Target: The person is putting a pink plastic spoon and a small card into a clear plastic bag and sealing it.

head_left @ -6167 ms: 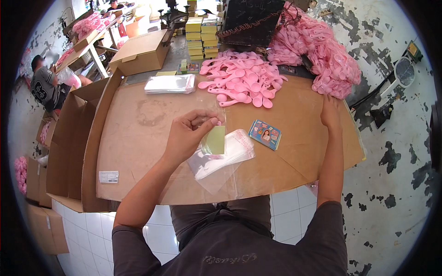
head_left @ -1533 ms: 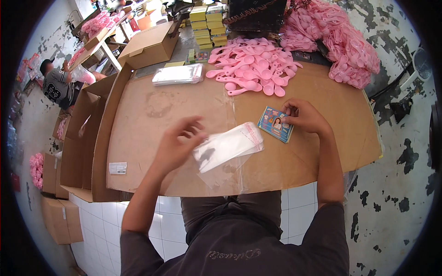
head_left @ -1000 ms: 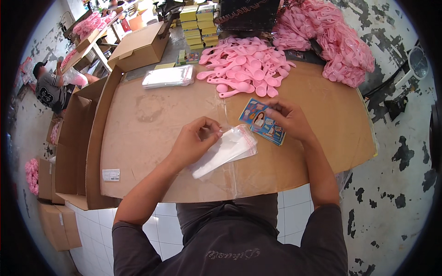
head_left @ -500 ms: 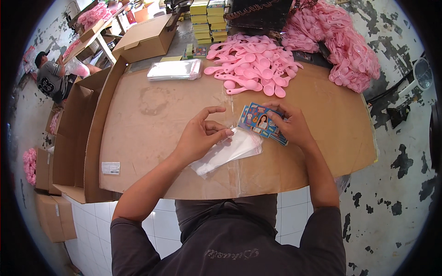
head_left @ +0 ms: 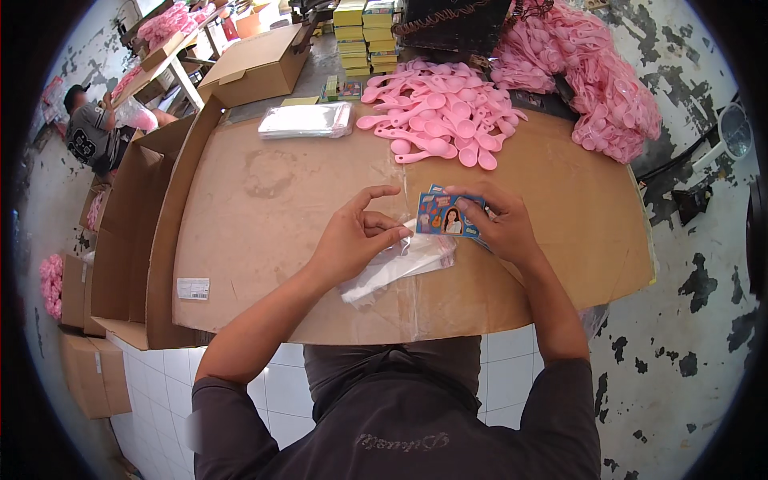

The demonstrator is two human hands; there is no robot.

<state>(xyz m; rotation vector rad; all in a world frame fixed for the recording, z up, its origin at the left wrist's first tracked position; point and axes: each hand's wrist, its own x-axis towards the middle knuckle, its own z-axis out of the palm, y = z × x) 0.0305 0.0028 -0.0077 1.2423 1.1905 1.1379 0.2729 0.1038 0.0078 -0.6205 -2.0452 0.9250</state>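
Note:
My right hand grips a small blue printed card between thumb and fingers, holding it level above the bags. More blue cards show in part behind it and under the hand. The thumb and curled fingers of my left hand pinch the mouth of a clear plastic bag, while its index finger stretches out above. That bag lies over others in a loose pile on the cardboard-covered tabletop. How many cards are in the right hand I cannot tell.
Loose pink spoons are heaped beyond my hands, with bagged pink spoons at far right. A stack of clear bags lies at back left. Tall card stacks stand behind. An open carton borders the table's left; another person sits beyond.
My right hand has turned the card from a slant to nearly level and drawn the cards closer together. The left hand has shifted slightly right, the plastic bag's mouth moving with it.

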